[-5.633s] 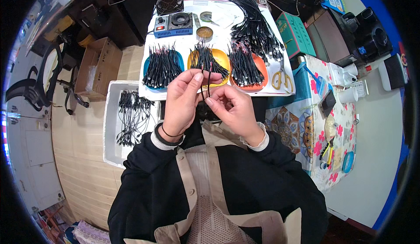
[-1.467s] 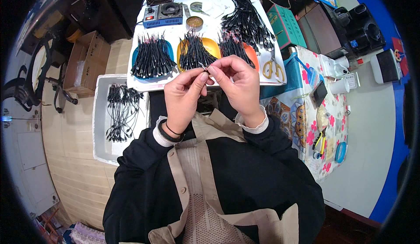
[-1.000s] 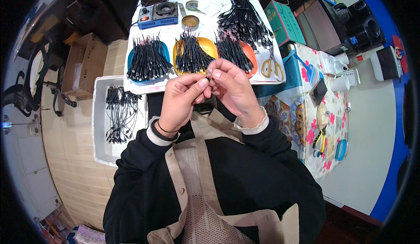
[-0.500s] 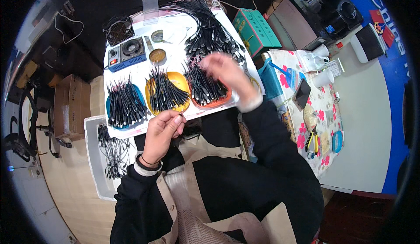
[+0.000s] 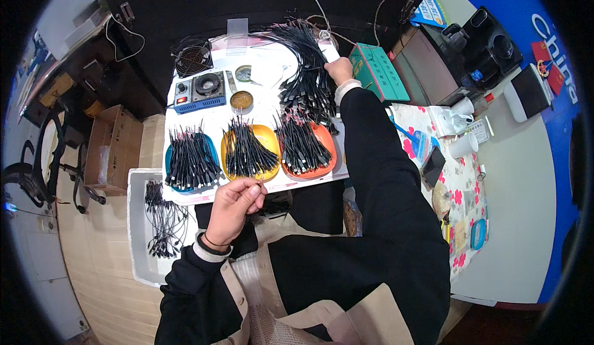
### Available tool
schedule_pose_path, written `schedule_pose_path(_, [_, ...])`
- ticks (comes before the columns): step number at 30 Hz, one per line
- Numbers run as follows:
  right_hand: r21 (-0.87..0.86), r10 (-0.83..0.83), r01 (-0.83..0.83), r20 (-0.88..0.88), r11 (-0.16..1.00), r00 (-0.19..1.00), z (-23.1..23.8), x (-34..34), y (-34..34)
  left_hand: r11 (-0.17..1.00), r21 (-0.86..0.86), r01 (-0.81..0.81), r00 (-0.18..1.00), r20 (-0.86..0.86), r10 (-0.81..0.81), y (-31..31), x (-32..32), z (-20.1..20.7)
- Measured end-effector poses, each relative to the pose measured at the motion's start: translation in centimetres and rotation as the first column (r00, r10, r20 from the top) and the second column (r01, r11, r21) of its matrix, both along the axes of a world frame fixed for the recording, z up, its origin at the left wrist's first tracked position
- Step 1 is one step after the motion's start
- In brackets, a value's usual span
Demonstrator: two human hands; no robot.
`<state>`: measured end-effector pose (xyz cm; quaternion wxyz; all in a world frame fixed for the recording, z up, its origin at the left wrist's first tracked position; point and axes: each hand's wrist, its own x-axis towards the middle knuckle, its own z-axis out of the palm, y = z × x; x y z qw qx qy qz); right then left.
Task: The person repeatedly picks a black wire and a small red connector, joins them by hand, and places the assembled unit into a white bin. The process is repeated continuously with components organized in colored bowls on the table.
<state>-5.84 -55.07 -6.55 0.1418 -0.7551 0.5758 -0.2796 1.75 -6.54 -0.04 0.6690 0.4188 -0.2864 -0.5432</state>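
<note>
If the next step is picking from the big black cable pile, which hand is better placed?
Probably the right hand: it is up beside the cable pile. The left hand is farther away, in front of the yellow tray, apparently pinching a small dark item.

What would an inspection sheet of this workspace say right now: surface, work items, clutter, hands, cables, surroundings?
Surface: white table, largely covered.
Work items: bunches of short black cables lie in and over a blue dish, a yellow dish and an orange dish.
Clutter: fan, blue-sided device and round tin.
Hands: left hand pinching a small dark piece, kind unclear; right hand at the loose cable pile, grip unclear.
Cables: loose cable pile at the table's far right; more in the white box.
Surroundings: green box right, cardboard box left.
</note>
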Motion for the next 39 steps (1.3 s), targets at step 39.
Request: schedule_pose_path(39, [0.118,0.138,-0.964,0.978,0.239,0.154,13.8,-7.0,37.0,0.950,-0.220,0.223,0.947,-0.182,-0.264,5.7,-0.7,2.7])
